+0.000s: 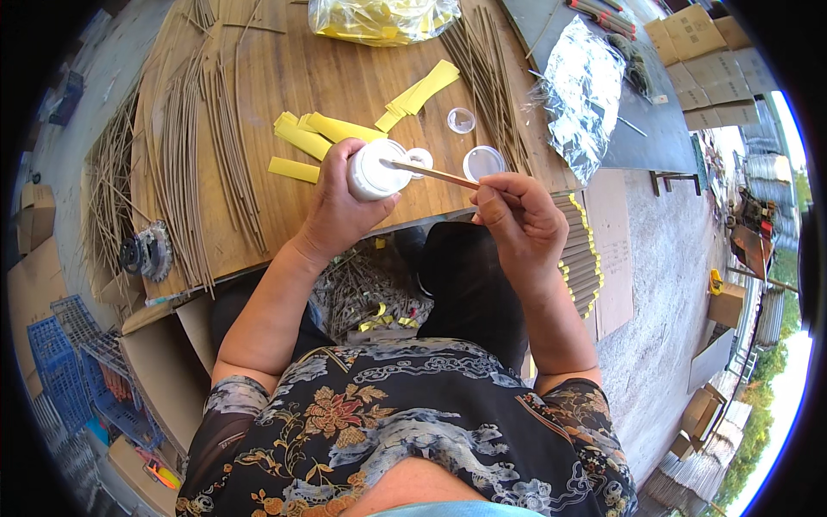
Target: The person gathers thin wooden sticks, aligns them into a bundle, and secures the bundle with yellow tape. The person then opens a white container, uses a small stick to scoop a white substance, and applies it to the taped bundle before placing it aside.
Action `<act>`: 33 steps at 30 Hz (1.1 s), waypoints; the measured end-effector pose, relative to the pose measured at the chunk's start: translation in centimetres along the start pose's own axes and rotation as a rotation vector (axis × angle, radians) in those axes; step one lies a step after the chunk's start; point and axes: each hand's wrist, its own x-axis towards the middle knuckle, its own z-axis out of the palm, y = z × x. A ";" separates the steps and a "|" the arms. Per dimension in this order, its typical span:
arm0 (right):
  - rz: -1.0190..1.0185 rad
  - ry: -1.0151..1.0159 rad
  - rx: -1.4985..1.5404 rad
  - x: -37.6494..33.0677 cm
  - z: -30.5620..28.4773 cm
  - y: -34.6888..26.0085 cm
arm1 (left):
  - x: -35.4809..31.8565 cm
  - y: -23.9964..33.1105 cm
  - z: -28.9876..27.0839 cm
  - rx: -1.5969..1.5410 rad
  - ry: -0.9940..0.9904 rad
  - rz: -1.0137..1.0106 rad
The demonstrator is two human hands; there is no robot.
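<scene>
My left hand is wrapped round a white plastic jar above the table's near edge. In my right hand a thin flat wooden stick is pinched between thumb and fingers. Its far tip reaches the jar's pale round top; whether it dips inside I cannot tell. Just right of the jar, partly behind the stick, is a small white round piece. Yellow paper strips lie fanned beyond the jar, with a second fan of strips farther right. A clear round lid rests near my right hand, and a smaller clear lid lies beyond it.
Thin brown sticks cover the wooden table's left side; another bundle lies right. A bag of yellow strips sits at the back. Crumpled foil lies on the dark side table. Yellow-ended bundles stand below right.
</scene>
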 end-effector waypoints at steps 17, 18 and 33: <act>0.429 -0.056 0.467 1.0 0.7 1.6 | -0.2 -0.2 0.2 0.153 0.046 0.120; 0.466 -0.046 0.530 1.0 0.6 1.9 | -0.2 -0.1 0.2 0.141 0.047 0.115; 0.592 0.029 0.821 1.3 -0.4 2.8 | 0.3 -0.1 0.3 0.064 0.007 -0.002</act>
